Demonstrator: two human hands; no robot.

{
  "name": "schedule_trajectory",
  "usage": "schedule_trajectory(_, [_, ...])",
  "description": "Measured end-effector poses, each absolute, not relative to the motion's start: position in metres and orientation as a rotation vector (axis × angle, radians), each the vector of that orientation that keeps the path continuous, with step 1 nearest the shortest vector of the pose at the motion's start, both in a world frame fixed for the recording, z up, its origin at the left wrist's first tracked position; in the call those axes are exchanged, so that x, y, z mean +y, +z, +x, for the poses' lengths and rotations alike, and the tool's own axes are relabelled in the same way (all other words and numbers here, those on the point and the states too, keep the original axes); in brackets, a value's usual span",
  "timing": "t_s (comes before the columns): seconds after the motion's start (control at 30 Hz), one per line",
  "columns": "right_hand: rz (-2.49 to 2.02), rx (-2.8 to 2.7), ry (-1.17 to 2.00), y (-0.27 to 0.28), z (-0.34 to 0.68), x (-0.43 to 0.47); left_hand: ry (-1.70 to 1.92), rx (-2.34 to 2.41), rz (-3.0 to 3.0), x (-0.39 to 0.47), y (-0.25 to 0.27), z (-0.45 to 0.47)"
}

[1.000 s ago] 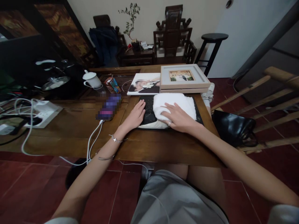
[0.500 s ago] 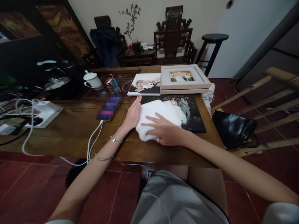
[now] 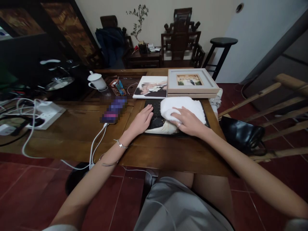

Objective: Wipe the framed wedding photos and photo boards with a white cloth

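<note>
A dark wedding photo panel [image 3: 156, 112] lies flat near the table's front edge. Across its upper right part is a bunched white towel [image 3: 192, 104], covering much of the picture. My right hand [image 3: 189, 123] presses on the towel and grips its near side, the fingers partly sunk into the cloth. On the panel's left edge rests my left hand [image 3: 143, 120], holding nothing, with the fingers stretched out. A bracelet circles my left wrist.
Behind the panel lie a white-edged photo print [image 3: 150, 87] and a framed photo [image 3: 192, 81] on a box. To the left are a phone [image 3: 114, 109] with cables, a small carton [image 3: 118, 87], a lidded white cup [image 3: 96, 81] and a power strip [image 3: 49, 114].
My right hand has moved the towel right and slightly away, uncovering the panel's left and lower parts. My left hand has come off the towel's side and now lies flatter on the panel.
</note>
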State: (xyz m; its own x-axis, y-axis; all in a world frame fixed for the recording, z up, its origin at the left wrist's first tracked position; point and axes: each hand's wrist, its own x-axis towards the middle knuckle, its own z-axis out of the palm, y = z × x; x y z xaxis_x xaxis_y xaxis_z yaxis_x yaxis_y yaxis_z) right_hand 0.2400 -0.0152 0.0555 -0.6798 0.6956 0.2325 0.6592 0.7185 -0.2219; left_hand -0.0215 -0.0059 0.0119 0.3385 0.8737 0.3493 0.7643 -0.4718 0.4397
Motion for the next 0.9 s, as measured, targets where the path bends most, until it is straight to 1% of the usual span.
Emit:
schedule_trajectory(0.07, [-1.124,-2.518,0.235,0.057,0.221,0.002,0.818,1.492,2.412,-0.005,0.011,-0.023])
schedule_trajectory(0.2, [-1.151,-2.268,0.486,0.066,0.177,0.033,0.809,1.495,2.43,-0.005,0.011,-0.025])
schedule_trajectory(0.33, [-1.085,-2.272,0.604,0.077,0.137,0.053,0.815,1.484,2.451,-0.006,0.014,-0.023])
schedule_trajectory(0.47, [-1.156,-2.425,0.585,0.088,0.117,0.061,0.824,1.443,2.452,-0.007,0.018,-0.023])
schedule_trajectory(0.6, [-1.296,-2.449,0.55,0.096,0.125,0.063,0.799,1.467,2.445,-0.006,0.015,-0.025])
schedule_trajectory(0.73, [-1.334,-2.436,0.479,0.096,0.159,0.055,0.796,1.492,2.421,-0.005,0.011,-0.026])
schedule_trajectory(0.9, [-1.423,-2.397,0.351,0.09,0.225,0.031,0.782,1.499,2.427,-0.006,0.01,-0.024])
